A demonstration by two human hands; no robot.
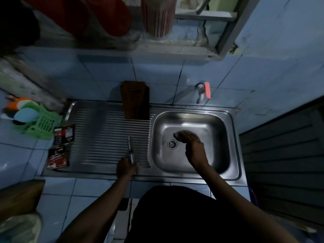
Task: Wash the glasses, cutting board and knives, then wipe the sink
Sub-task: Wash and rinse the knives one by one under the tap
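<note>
A steel sink (226, 134) with a round drain (172, 144) fills the right half of the counter. My right hand (192, 144) reaches into the basin and presses a dark sponge (178, 136) against the bottom, just right of the drain. My left hand (125, 168) grips a knife (130, 149) at the near edge of the ribbed drainboard (105, 134), its blade pointing away from me. A dark wooden cutting board (135, 100) leans upright against the tiled wall behind the drainboard.
A tap with a pink handle (204, 91) sticks out of the wall above the sink. A green plastic rack (40, 123) with coloured items stands at far left. Two sachet packets (60, 146) lie on the drainboard's left edge. A shelf with red items hangs overhead.
</note>
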